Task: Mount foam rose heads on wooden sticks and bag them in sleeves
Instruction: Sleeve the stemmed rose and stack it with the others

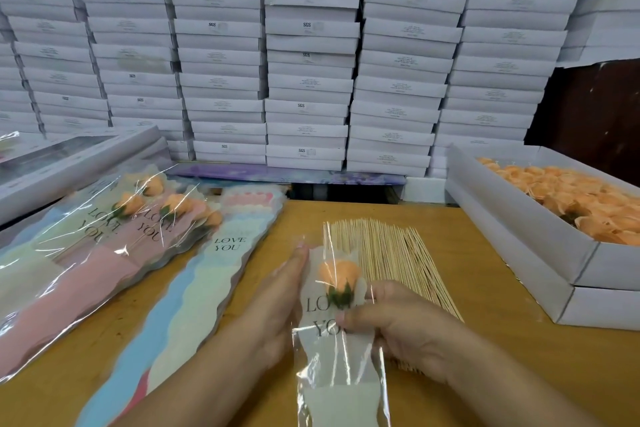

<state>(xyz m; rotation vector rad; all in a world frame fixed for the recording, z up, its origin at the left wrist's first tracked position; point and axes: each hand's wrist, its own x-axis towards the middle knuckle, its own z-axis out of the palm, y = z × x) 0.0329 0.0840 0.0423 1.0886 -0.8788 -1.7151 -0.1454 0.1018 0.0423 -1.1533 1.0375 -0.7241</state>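
Left of frame: bagged roses [138, 218] lie stacked beside a pile of empty sleeves [194, 288]. Lower centre: the left hand [277, 302], fingers straight, lies flat against the left edge of a sleeve [336, 350] containing an orange rose [337, 276]. The right hand [398, 322] pinches this sleeve just below the rose. Wooden sticks [381, 246] lie behind it. Right of frame: a box [519, 236] holds rose heads [571, 191].
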